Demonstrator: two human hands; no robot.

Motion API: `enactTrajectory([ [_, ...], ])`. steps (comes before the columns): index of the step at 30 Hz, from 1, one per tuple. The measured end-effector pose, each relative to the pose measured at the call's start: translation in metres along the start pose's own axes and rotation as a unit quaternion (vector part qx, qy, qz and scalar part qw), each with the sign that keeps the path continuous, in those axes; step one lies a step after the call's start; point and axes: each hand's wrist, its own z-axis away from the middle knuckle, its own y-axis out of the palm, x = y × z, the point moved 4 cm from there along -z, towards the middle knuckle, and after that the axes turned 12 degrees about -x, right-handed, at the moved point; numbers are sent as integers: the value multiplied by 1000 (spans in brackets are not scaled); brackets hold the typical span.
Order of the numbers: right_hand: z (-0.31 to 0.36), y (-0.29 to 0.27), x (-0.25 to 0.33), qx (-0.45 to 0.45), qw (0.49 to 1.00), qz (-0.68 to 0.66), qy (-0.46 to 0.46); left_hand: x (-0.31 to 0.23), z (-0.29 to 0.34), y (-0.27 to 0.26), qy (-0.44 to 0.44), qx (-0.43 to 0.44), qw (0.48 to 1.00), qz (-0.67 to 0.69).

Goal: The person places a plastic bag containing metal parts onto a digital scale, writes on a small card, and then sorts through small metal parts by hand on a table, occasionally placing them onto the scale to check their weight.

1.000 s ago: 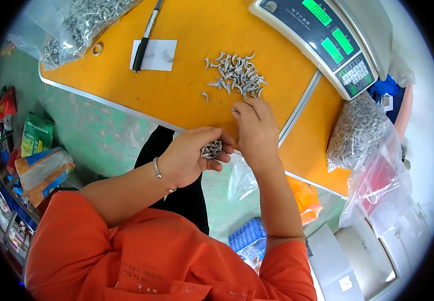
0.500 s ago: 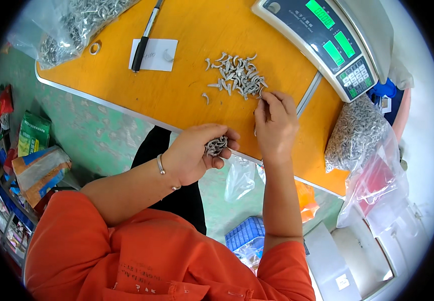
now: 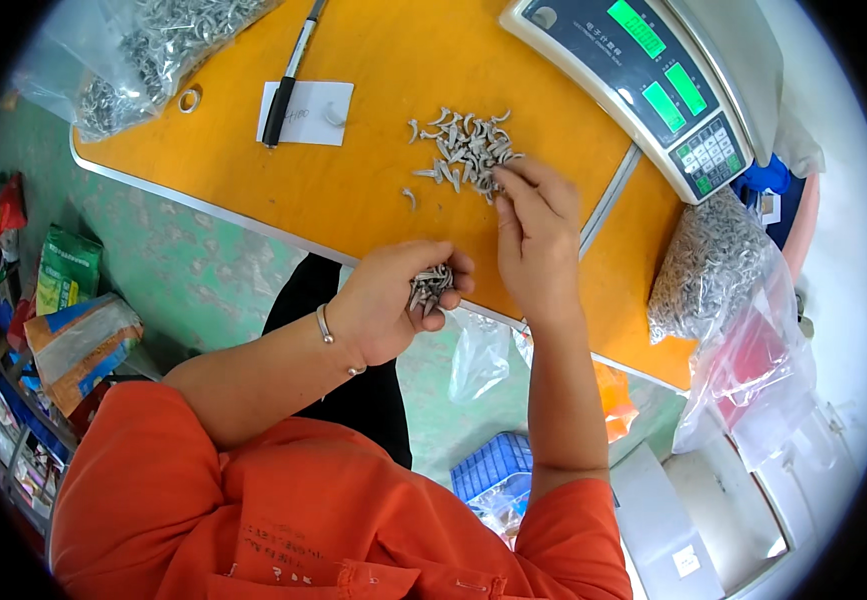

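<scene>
Small grey curved metal pieces (image 3: pixel 466 146) lie in a loose pile on the orange-yellow table, with one stray piece (image 3: pixel 409 198) just below it. My left hand (image 3: pixel 389 298) is cupped near the table's front edge, its fingers curled round a handful of the same metal pieces (image 3: pixel 431 288). My right hand (image 3: pixel 541 235) reaches to the pile's lower right edge. Its thumb and forefinger are drawn together there in a pinch, touching the edge pieces. Whatever lies between those fingertips is too hidden to make out.
A counting scale (image 3: pixel 643 85) with lit green displays stands at the far right. Bags of metal pieces lie at the upper left (image 3: pixel 143 65) and right (image 3: pixel 713 265). A black marker (image 3: pixel 288 85) rests across a white paper slip (image 3: pixel 318 115), near a metal ring (image 3: pixel 189 100).
My right hand has moved slightly left and up, further onto the pile's edge. My left hand has tilted a little, still cupping its metal pieces.
</scene>
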Motion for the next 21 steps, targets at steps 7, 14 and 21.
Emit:
enactTrajectory([
  [7, 3, -10, -4, -36, 998, -26, 54, 1, 1, -7, -16, -3, 1000, 27],
  [14, 13, -8, -4, 23, 995, -86, 49, -1, 1, -9, -10, 7, 999, 34],
  [21, 17, -1, 2, 54, 987, -50, 141, 0, 0, -10, -4, 9, 1000, 30],
])
